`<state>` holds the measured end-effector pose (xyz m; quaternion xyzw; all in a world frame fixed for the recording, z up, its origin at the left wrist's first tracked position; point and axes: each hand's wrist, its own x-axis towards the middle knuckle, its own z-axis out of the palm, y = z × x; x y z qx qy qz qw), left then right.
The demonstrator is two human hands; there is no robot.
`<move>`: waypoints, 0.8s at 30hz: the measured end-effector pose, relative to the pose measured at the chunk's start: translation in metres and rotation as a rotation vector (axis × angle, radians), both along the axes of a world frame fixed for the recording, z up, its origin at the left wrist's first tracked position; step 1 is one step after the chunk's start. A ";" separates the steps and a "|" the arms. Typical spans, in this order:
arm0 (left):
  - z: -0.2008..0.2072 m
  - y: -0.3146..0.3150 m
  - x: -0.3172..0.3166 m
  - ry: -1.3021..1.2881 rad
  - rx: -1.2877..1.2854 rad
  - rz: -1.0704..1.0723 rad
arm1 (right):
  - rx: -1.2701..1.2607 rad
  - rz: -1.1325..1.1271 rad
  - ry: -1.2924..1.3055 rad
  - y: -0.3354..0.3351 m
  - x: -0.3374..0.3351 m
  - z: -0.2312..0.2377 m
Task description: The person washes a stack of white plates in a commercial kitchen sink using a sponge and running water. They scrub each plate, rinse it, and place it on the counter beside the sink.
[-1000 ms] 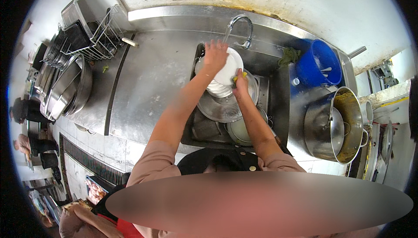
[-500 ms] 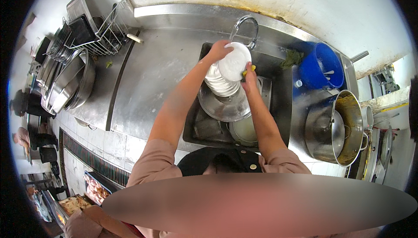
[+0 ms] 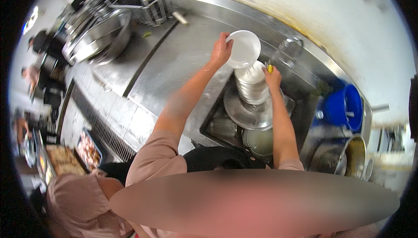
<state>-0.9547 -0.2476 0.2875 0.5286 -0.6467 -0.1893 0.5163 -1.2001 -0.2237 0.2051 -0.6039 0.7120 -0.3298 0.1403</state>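
A white plate (image 3: 244,50) is tilted up in my left hand (image 3: 222,50), whose fingers pinch its left rim above the counter's edge by the sink. My right hand (image 3: 273,79) is closed on a yellow sponge (image 3: 270,68), beside the top of a stack of white plates (image 3: 252,91). Whether that hand touches the stack I cannot tell. The stack stands on a wide, round metal piece (image 3: 237,114) in the dark sink (image 3: 210,120). Beyond my right hand, the curved chrome faucet (image 3: 297,46) looks blurred.
Steel counter (image 3: 183,59) stretches left of the sink, with metal bowls (image 3: 102,42) and a wire rack (image 3: 152,7) at its far left. A blue bucket (image 3: 346,105) and a large pot (image 3: 355,155) stand on the right. Another person's sleeve (image 3: 80,199) shows at lower left.
My left hand has carried the white plate leftward, away from the faucet and the sponge. My right hand, still holding the sponge, is now apart from that plate. The view has turned left.
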 end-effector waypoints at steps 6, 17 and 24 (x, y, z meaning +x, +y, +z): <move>-0.061 0.023 0.165 0.621 0.141 0.453 | 0.280 0.056 0.447 -0.036 0.020 -0.006; -0.114 0.077 0.332 0.789 0.139 1.061 | 0.317 0.089 0.733 -0.039 0.036 -0.001; -0.117 0.068 0.371 1.090 0.063 1.074 | 0.183 0.158 0.730 -0.014 0.061 0.006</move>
